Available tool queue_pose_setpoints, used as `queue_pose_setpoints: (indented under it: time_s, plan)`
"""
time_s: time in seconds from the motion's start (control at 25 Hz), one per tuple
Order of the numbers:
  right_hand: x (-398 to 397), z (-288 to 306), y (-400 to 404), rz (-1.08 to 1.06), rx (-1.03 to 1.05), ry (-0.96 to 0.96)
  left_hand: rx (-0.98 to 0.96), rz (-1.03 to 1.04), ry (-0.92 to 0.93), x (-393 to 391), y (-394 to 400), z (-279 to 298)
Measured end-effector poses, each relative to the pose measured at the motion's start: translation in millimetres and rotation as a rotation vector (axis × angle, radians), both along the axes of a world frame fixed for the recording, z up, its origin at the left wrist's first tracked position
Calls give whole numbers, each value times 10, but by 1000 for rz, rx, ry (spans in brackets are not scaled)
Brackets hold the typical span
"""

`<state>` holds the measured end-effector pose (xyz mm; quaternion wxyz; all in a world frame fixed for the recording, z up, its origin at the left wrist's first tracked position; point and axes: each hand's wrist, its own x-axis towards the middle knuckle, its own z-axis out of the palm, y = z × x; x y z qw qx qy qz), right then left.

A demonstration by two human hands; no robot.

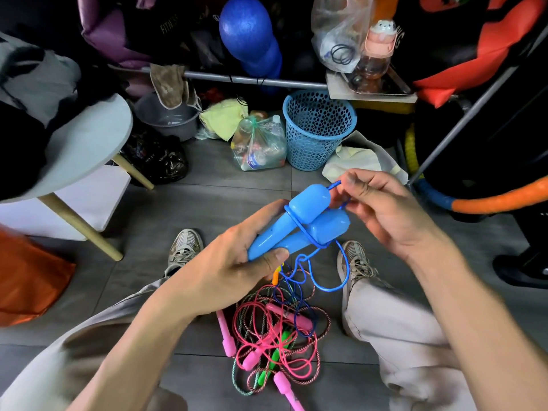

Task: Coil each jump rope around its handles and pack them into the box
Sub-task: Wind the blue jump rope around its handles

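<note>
Left hand [237, 262] grips both blue handles [299, 221], long axis toward 1 o'clock; right hand [382, 209] pinches the blue cord [335, 185] there

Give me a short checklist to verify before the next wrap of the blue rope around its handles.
1. Both blue handles held side by side in the left hand: ok.
2. Right hand pinching the blue rope near the handle tops: ok.
3. First turn lies around the handles: ok.
4. Loose blue rope free of the pile of ropes on the floor: not ok, it runs down into the pile.
5. Box ready nearby: cannot tell, none in view.
</note>
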<state>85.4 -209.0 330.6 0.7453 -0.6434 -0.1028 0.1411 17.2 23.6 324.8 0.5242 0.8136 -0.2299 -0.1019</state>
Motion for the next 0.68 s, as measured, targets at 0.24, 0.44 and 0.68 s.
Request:
queue_pose_setpoints:
  time_s: [0.24, 0.44, 0.68]
  plan:
    - [-8, 17, -74, -89, -522, -255, 522, 211, -239, 16, 53, -103]
    - [40, -101, -186, 27, -1036, -215, 683, 510, -282, 31, 42, -129]
    - [68, -22, -277, -149, -371, -62, 247, 360, -66, 79, 145, -114]
